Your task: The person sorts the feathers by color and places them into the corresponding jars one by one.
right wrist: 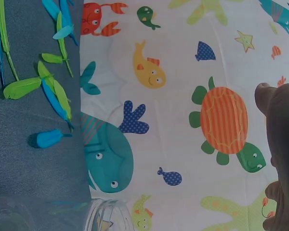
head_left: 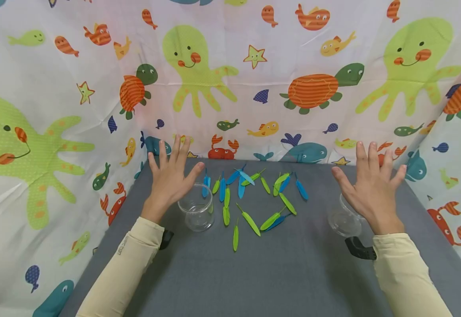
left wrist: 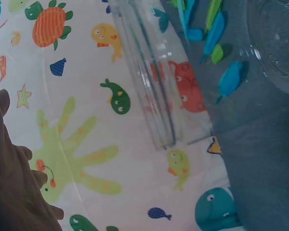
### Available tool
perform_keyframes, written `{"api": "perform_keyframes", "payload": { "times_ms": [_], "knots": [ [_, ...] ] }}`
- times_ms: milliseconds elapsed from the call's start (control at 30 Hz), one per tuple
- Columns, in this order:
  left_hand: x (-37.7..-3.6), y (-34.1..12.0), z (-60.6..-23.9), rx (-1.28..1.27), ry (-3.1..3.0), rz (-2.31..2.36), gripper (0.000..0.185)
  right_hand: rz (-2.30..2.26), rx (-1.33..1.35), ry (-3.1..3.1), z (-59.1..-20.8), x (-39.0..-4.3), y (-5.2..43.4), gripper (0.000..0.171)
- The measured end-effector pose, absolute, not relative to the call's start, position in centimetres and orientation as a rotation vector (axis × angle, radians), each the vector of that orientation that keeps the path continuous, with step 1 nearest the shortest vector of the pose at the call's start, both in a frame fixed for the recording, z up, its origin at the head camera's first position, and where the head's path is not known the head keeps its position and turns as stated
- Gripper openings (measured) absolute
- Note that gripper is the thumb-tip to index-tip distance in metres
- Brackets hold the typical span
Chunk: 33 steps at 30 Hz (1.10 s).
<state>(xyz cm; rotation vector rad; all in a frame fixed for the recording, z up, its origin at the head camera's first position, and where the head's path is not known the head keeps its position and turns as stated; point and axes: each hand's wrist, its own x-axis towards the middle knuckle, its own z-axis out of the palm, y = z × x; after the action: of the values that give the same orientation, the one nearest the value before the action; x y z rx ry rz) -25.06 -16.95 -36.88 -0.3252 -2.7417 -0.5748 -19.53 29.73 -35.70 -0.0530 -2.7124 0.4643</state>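
Note:
My left hand point(head_left: 169, 180) is raised with its fingers spread, holding nothing. Just right of it a clear plastic cup point(head_left: 199, 215) stands on the grey table. On the other side my right hand point(head_left: 374, 191) is also lifted, fingers straight and apart, and it partly covers a second clear cup point(head_left: 345, 220). Between the cups lie several green feathers point(head_left: 248, 222) and blue feathers point(head_left: 301, 189), loosely scattered, some overlapping. In the wrist views, part of the left hand point(left wrist: 17, 178) and of the right hand point(right wrist: 286, 154) shows at the edge.
The grey table point(head_left: 238, 281) runs up to a white cloth point(head_left: 230, 127) printed with sea animals, which hangs at the back and both sides. A dark strap piece point(head_left: 360, 248) sits at the right wrist.

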Motion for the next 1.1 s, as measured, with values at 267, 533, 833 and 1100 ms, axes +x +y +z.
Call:
{"api": "perform_keyframes", "payload": {
  "times_ms": [267, 533, 833, 1100],
  "knots": [
    [-25.1, -18.2, -38.0, -0.315, -2.727, -0.775, 0.089, 0.46, -0.075, -2.725, -36.2, -19.5, 29.8, 0.093],
    [-24.6, -19.8, -39.6, -0.246, -2.715, -1.009, 0.092, 0.452, -0.041, -2.724, -37.0, -19.3, 29.5, 0.093],
    [-23.8, -20.8, -41.4, -0.156, -2.727, -1.103, 0.099, 0.452, -0.018, -2.729, -38.0, -19.7, 28.5, 0.094],
    [-23.1, -21.6, -43.1, -0.152, -2.735, -1.118, 0.12, 0.464, 0.062, -2.685, -39.5, -20.1, 27.5, 0.09]
  ]
}}
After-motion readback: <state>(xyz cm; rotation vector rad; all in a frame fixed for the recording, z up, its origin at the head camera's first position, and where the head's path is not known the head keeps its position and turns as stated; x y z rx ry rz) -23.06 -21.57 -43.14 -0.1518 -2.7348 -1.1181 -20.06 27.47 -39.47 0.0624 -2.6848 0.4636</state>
